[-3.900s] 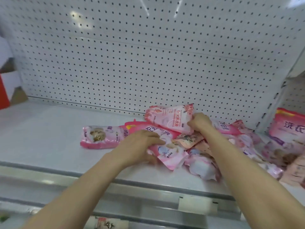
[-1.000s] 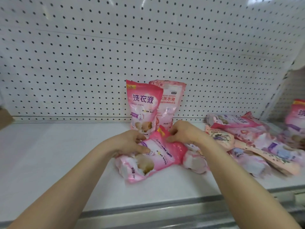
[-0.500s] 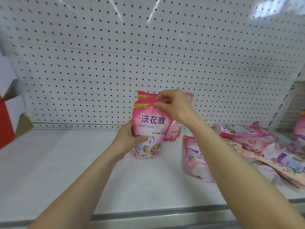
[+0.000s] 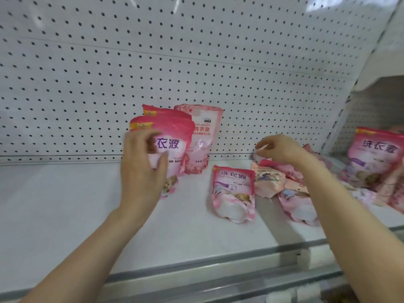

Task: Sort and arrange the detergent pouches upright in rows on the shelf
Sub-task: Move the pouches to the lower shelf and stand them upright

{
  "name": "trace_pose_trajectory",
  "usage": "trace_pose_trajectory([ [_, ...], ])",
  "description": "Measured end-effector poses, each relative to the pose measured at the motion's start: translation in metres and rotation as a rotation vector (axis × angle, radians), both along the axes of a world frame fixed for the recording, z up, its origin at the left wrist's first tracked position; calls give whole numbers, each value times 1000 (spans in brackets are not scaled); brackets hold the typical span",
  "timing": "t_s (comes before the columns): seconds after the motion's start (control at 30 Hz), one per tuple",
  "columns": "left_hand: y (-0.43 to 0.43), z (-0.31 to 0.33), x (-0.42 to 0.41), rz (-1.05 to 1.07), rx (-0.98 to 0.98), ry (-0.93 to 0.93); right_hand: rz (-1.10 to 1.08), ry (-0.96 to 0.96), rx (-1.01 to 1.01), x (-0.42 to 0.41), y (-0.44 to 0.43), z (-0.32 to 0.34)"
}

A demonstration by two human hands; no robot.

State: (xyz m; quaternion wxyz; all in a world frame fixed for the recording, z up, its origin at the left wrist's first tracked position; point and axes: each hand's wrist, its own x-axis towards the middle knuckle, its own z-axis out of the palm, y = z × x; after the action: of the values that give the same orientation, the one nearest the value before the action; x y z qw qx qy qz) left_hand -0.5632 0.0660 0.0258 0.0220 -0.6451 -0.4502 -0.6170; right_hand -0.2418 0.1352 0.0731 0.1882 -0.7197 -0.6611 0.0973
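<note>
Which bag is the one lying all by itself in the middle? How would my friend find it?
Start at the white pegboard wall and drop to the shelf. Between the standing pouches and the messy heap on the right lies one pink detergent pouch. It alone lies flat, apart from the heap, label up.

Wide bare shelf (image 4: 54,204) along the left edge and front edge, nothing blocking there. Three upright pouches (image 4: 175,136) stand against the back edge at mid-shelf. A tumbled pouch heap (image 4: 273,182) crowds the right side; only a narrow lane between.
</note>
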Motion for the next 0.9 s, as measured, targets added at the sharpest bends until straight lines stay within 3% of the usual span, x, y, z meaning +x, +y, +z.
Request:
trace_pose_trajectory([
  [0.07,8,0,31,-150,-168,182,38,-102,-126,8,3,-14],
  [0.13,22,-5,62,-260,-456,321,86,-228,-249,14,7,-28],
  [0.23,45,-23,104,-267,-867,487,163,-370,-337,29,6,-39],
  [0.3,58,-31,125,-229,-985,505,251,-386,-383,42,4,-36],
  [0.4,70,-35,139,-181,-1066,353,268,-284,-313,69,10,-26],
  [0.5,75,-37,141,-189,-1077,146,-15,-146,-58,113,41,-22],
  [0.63,69,-41,141,-260,-1033,-131,-292,-287,-214,164,79,-28],
  [0.77,54,-35,147,-306,-976,-373,-184,-415,-295,208,120,-56],
  [0.9,45,-28,158,-241,-996,-412,-252,-181,-260,248,157,-80],
])
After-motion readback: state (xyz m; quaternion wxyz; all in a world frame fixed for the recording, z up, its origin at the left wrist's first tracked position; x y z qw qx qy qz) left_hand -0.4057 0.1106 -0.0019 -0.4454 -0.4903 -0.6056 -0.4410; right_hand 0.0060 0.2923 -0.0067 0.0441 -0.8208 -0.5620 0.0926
